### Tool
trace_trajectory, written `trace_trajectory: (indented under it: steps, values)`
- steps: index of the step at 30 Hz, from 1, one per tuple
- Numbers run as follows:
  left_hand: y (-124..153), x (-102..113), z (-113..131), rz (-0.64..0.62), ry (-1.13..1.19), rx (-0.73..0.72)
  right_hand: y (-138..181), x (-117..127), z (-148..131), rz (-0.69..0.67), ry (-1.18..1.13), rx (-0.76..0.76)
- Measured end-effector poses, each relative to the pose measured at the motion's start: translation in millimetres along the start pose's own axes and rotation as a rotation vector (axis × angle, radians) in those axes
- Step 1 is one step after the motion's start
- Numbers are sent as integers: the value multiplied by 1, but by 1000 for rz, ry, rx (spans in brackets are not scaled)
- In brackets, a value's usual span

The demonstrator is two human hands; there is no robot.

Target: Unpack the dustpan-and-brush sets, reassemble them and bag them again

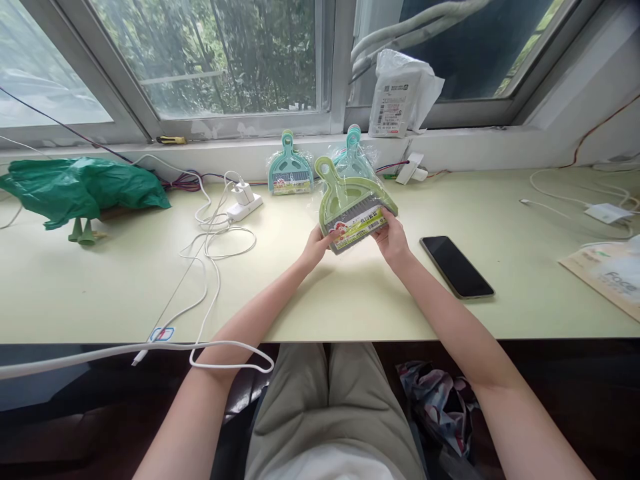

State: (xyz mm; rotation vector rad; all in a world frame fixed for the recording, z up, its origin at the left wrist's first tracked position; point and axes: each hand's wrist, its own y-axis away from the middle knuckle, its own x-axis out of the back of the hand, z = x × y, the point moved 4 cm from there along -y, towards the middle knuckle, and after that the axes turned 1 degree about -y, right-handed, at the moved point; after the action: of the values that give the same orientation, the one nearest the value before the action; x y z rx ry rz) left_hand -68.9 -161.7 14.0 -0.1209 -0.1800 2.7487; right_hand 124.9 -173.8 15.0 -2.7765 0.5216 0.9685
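Both my hands hold a light green mini dustpan set [350,203] wrapped in clear plastic, tilted up above the pale desk [350,300]. My left hand [316,248] grips its lower left corner, fingers closed. My right hand [391,239] grips its lower right corner, fingers curled round the edge. Behind it, two teal packaged dustpan sets lean at the wall: one [290,167] to the left, the other [356,155] partly hidden by the green one.
A black phone [456,267] lies right of my hands. White charger and cables [220,227] sprawl at left, beside a green plastic bag [80,188]. A white parcel [400,97] sits on the sill. A paper packet [607,273] and white adapter [607,213] lie far right.
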Motion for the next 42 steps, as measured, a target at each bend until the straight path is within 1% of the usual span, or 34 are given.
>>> trace_trajectory:
  steps: [4,7,11,15,17,23,27,28,30,33,34,35,36,39,40,42]
  values:
    - [0,-1,-1,-3,-32,-14,-2,3,2,27,19,-6]
    - [-1,0,-1,12,-28,-19,-3,1,3,-6,29,-27]
    - [-5,6,0,48,16,-10,0,-4,4,-108,44,-68]
    - [-7,13,2,102,39,4,10,-15,11,-288,142,-177]
    - [-7,14,4,110,45,2,16,-18,16,-323,177,-208]
    - [-5,8,6,54,86,-15,21,-18,21,-320,175,-176]
    - [0,3,6,27,141,-10,22,-18,20,-262,157,-138]
    - [2,1,6,9,148,11,23,-18,20,-253,146,-127]
    - [7,-3,6,-71,149,65,24,-19,17,-247,124,-102]
    - [12,-12,5,-281,108,150,22,-19,13,-203,111,-63]
    - [13,-14,4,-332,100,169,22,-18,12,-186,111,-57]
    - [12,-14,3,-349,106,178,21,-18,11,-172,110,-56]
    - [10,-13,3,-328,126,177,21,-18,11,-169,105,-59]
    - [2,-7,5,-143,244,111,21,-20,11,-191,88,-86]
    - [0,-5,6,-102,284,80,22,-21,12,-199,90,-98]
    - [-3,-1,10,-70,341,38,24,-22,15,-214,106,-125]
